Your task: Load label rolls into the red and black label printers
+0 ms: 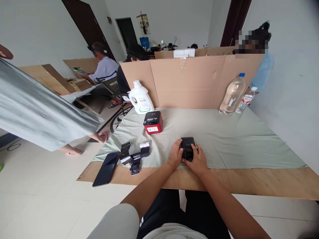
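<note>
Gripping black device (187, 147), left hand (175, 154), right hand (196, 160) flanking.

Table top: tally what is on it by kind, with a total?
Clear plastic water bottles: 2 (large, small)
White detergent jug: 1
Red-and-black box printer: 1
Small black device held in both hands: 1
Black smartphone: 1
Black label rolls: about 4
Total: about 10
</note>
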A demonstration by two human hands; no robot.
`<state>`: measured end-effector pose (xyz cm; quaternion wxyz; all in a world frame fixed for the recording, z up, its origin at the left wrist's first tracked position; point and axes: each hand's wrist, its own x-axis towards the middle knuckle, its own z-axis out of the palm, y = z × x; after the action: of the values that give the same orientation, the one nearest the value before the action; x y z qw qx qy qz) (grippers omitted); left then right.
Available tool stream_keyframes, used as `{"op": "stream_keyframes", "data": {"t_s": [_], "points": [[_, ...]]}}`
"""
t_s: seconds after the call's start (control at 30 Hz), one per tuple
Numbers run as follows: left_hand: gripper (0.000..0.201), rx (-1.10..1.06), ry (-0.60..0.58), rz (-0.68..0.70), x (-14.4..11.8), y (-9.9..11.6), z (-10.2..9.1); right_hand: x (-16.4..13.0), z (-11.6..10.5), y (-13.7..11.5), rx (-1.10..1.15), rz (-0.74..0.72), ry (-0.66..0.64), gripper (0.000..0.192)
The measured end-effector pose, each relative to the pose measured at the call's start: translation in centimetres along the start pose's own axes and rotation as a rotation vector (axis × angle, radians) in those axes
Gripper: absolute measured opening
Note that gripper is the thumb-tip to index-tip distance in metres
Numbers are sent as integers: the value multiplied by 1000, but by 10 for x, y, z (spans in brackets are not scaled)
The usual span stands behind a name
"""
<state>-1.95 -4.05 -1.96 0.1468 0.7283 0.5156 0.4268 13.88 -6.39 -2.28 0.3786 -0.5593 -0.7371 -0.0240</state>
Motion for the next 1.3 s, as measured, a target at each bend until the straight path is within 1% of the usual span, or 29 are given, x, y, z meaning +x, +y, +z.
{"op": "stream_keyframes", "data": {"t_s": [0.07,0.1,0.13,0.2,0.27,0.33,0.37,0.43,0.5,0.53,0.6,0.67,0.73,0.8,0.87,0.97,1.03,1.07,1.13,1.17,1.2,1.23,1.3], "points": [[53,-74,164,-142,0,-10,3,1,5,-4,-4,83,37,85],[53,-103,210,-186,0,-14,4,2,7,-7,-9,110,41,88],[51,-126,221,-202,-1,-17,5,5,8,-11,-16,125,32,90],[47,-144,175,-183,-1,-18,5,9,10,-19,-38,142,6,91],[43,-122,117,-167,-1,-16,4,15,9,-21,-51,156,-14,88],[42,-64,52,-166,-2,-12,4,23,8,-13,-36,162,-15,84],[43,-19,12,-162,-2,-11,4,29,7,-4,-24,160,-8,82],[45,99,-99,-124,-1,-7,6,46,3,23,-16,160,23,79],[47,226,-248,-53,-1,-4,8,71,-3,60,-48,193,65,79],[48,281,-323,-16,-1,-2,9,85,-6,81,-78,231,87,80],[51,364,-444,31,0,1,10,113,-15,124,-145,361,103,83],[53,423,-509,39,0,3,11,137,-22,162,-209,517,113,86],[55,460,-539,30,0,4,10,151,-28,194,-274,640,100,89],[55,471,-559,26,1,4,9,155,-32,216,-303,723,59,93],[55,463,-572,21,1,5,8,153,-34,229,-301,756,15,94],[55,436,-573,5,2,7,6,146,-38,233,-302,743,-26,101],[56,396,-567,-8,1,9,4,142,-41,225,-349,702,3,107],[56,369,-563,-12,1,10,3,141,-42,219,-383,662,49,108],[57,309,-544,-19,-1,11,3,137,-41,201,-407,504,139,98],[57,279,-530,-21,-2,11,3,134,-38,190,-393,406,152,91],[56,249,-513,-23,-3,11,3,130,-35,178,-367,309,143,85],[56,217,-493,-24,-4,11,4,125,-30,165,-328,213,108,78],[54,138,-442,-41,-5,11,6,114,-20,138,-222,45,-5,68]]}}
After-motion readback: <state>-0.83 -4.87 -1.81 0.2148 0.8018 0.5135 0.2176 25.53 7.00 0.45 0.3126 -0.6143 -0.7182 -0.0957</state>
